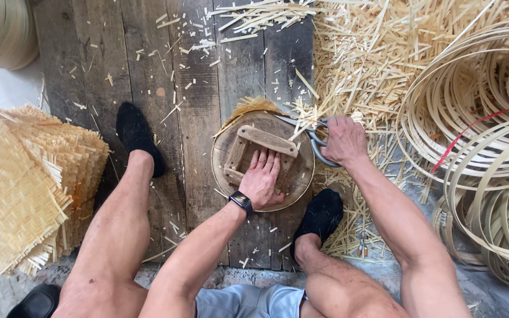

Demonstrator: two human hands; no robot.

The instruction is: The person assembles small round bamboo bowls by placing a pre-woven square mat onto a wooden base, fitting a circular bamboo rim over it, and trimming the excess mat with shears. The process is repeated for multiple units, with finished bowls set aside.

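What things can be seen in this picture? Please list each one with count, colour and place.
round wooden form: one, brown, centre, on the plank floor
woven bamboo mat: one, yellow, under the form, edges sticking out
shears: one pair, grey metal, at the form's right edge
stacked woven mats: one pile, pale yellow, left
bamboo offcuts: many, straw-coloured, top right
coiled bamboo strips: many, pale, right
red cord: one, among the coils
wristwatch: one, black
left hand: pressing flat on the form
right hand: gripping the shears

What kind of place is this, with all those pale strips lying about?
Most likely a bamboo-weaving workshop: coils of split strips, a stack of woven mats and offcuts on a plank floor, where the right hand holds shears.
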